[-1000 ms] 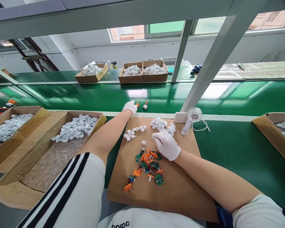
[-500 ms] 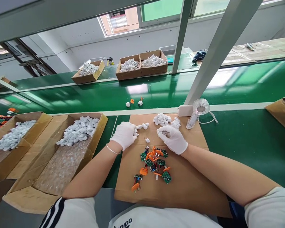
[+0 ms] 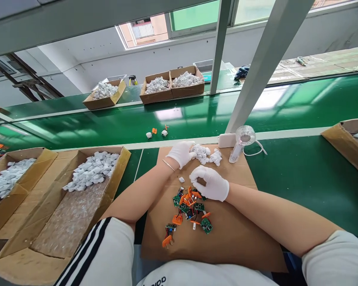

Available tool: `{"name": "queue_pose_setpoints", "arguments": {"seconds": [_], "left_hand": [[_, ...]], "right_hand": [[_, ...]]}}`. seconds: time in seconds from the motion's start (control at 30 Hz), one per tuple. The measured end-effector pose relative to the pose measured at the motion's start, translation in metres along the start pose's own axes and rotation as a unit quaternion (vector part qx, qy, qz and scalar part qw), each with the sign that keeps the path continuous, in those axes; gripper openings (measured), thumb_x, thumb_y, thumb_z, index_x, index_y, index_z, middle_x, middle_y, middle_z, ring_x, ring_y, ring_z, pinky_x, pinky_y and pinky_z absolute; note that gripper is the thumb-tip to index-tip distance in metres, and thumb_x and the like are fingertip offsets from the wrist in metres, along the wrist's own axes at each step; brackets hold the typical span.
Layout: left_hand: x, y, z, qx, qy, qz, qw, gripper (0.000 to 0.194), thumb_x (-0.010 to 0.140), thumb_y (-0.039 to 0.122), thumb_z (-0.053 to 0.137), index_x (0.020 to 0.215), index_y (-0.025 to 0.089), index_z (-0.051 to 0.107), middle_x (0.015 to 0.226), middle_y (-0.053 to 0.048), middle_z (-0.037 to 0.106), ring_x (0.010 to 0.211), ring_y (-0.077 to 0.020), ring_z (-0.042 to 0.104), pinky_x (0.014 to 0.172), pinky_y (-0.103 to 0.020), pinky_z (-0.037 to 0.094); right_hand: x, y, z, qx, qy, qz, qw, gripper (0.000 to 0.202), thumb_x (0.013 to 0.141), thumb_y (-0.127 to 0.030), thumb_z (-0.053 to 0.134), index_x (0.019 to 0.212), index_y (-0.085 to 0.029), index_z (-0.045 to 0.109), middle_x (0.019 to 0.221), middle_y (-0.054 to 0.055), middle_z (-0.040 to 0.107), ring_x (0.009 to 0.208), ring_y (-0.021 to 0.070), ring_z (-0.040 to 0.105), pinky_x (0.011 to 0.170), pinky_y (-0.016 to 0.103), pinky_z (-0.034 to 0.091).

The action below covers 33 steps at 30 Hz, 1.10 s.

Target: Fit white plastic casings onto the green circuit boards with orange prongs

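My left hand (image 3: 181, 154), in a white glove, is beside a pile of small white plastic pieces (image 3: 200, 153) at the back of the cardboard sheet (image 3: 226, 234). Its fingers are stretched toward the pile, with the thumb apart. My right hand (image 3: 210, 182), also gloved, is at the far edge of a heap of green circuit boards with orange plug parts (image 3: 190, 206). Thumb and fingers curl round to a pinch there; what lies between the tips is hidden. One loose white piece (image 3: 181, 179) lies between the hands. A single board with an orange plug part (image 3: 168, 234) lies nearer me.
Cardboard boxes of white pieces stand at left (image 3: 89, 171), at the back (image 3: 171, 95) and at right (image 3: 343, 137). A clear round-headed device (image 3: 241, 143) with a white cable stands by a slanted post (image 3: 265, 67). A few white and orange parts (image 3: 156, 133) lie on the green belt.
My left hand has moved right and away from me, to the pile; the white pieces that were beside it have moved toward the pile. My right hand has come down to the orange and green heap.
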State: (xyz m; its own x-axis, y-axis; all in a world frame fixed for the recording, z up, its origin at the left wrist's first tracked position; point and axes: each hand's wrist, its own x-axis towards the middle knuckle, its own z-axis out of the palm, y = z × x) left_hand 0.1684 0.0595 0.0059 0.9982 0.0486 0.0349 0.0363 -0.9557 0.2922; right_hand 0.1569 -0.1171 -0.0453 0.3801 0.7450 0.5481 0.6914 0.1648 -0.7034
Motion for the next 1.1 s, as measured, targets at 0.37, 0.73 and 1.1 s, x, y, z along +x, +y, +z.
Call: {"name": "queue_pose_setpoints", "arguments": {"seconds": [0.37, 0.73, 1.1], "left_hand": [[0.015, -0.015, 0.004, -0.095, -0.003, 0.06, 0.994, 0.015, 0.084, 0.026, 0.056, 0.089, 0.019, 0.069, 0.089, -0.003, 0.068, 0.085, -0.0188, 0.063, 0.079, -0.031, 0.051], [-0.061, 0.004, -0.01, -0.25, 0.094, -0.004, 0.964, 0.023, 0.082, 0.024, 0.059, 0.105, 0.02, 0.063, 0.097, -0.003, 0.069, 0.087, -0.014, 0.066, 0.079, -0.028, 0.056], [-0.085, 0.01, 0.004, -0.337, 0.034, -0.121, 0.933, 0.03, 0.071, 0.028, 0.073, 0.098, 0.021, 0.062, 0.09, 0.0, 0.072, 0.079, -0.0155, 0.07, 0.077, -0.031, 0.06]], "right_hand": [[0.003, 0.002, 0.002, -0.007, -0.009, 0.038, 0.999, 0.021, 0.07, -0.004, 0.055, 0.083, -0.019, 0.06, 0.073, 0.002, 0.065, 0.062, 0.0142, 0.057, 0.066, 0.03, 0.049], [0.004, 0.023, 0.009, 0.266, 0.14, 0.177, 0.937, 0.045, 0.075, -0.017, 0.061, 0.12, -0.02, 0.057, 0.116, 0.009, 0.064, 0.108, 0.0208, 0.063, 0.093, 0.037, 0.053], [0.0, 0.013, 0.006, 0.161, 0.095, 0.129, 0.974, 0.046, 0.076, -0.015, 0.061, 0.122, -0.024, 0.06, 0.119, 0.004, 0.065, 0.112, 0.0226, 0.062, 0.101, 0.038, 0.051]]}}
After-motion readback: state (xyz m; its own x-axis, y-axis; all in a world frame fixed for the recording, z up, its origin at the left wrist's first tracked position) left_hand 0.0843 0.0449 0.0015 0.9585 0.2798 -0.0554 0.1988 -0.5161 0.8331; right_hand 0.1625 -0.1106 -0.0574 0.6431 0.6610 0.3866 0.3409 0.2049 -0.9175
